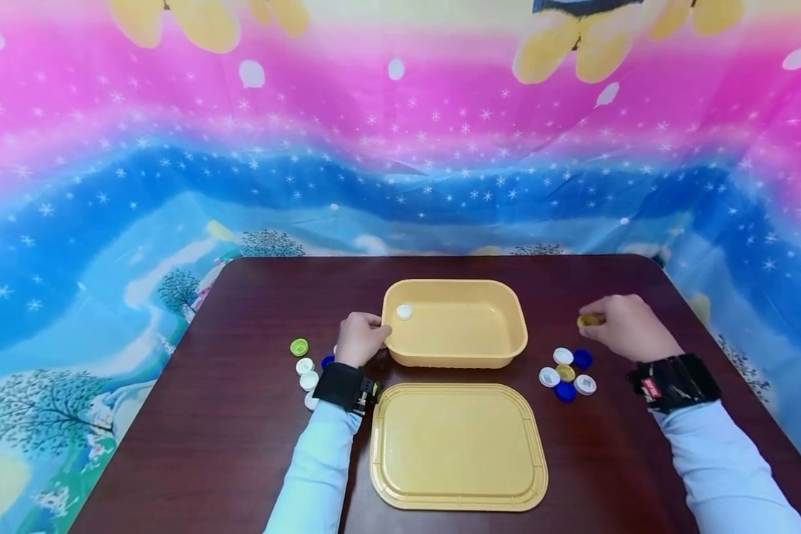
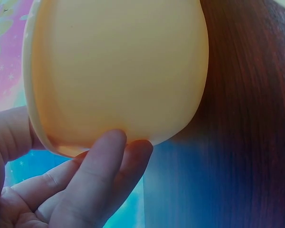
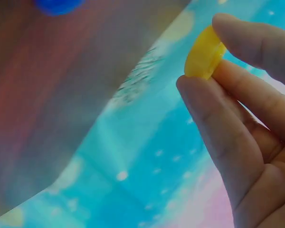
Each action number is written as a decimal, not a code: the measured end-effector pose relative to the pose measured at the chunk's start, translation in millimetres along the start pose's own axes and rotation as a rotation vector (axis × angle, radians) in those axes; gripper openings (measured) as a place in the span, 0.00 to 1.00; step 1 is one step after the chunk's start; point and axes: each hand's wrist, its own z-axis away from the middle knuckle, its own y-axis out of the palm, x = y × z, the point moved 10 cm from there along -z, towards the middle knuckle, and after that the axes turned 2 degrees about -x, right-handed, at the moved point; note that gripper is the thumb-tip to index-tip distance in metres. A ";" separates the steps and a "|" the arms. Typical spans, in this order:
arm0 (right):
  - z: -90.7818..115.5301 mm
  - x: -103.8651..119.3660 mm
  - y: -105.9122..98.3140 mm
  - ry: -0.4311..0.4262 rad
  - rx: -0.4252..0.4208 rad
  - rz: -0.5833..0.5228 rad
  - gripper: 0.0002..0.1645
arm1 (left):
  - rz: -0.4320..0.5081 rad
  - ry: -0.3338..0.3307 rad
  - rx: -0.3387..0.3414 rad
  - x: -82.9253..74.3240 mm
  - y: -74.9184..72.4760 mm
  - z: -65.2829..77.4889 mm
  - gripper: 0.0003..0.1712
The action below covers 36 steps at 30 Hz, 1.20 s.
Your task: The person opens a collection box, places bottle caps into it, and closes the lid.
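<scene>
And the right hand is holding a yellow bottle cap up off the table, its fingers pinching the edge against the thumb; the cap is looking light and stiff, hard plastic by the sheen and hardly fragile; its smooth face could be slippery, so the side wall is probably offering the surest hold; across the way, the left hand is gripping the pale yellow container by the rim at its left end, fingers and thumb closing on the wall; that box is seeming light too, perhaps flexing a little, with the rim inviting the grasp.

Now the count: one container is standing uncovered; one matching lid is lying nearer the person; one white cap is sitting inside, towards the left end; on the right, six caps are clustering, three white, two blue, one gold-yellow; on the left, one green cap, one blue cap and three white caps are showing, plus a white sliver beside the hand; whether more are hiding there, I cannot tell.
</scene>
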 end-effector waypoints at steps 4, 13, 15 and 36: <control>-22.6 23.2 -3.3 -0.046 -0.021 -0.009 0.14 | 0.008 0.001 0.001 -1.1 -0.1 -0.1 0.11; -69.2 80.0 6.9 -0.108 0.012 -0.056 0.16 | 0.008 0.011 -0.013 -0.8 -2.2 -0.8 0.10; -79.8 93.8 10.5 -0.133 0.023 -0.050 0.16 | 0.007 0.020 -0.017 -1.5 -2.9 -0.8 0.10; -140.0 188.2 100.8 -0.281 0.210 -0.019 0.11 | 0.005 0.043 -0.013 -4.0 -1.5 2.9 0.09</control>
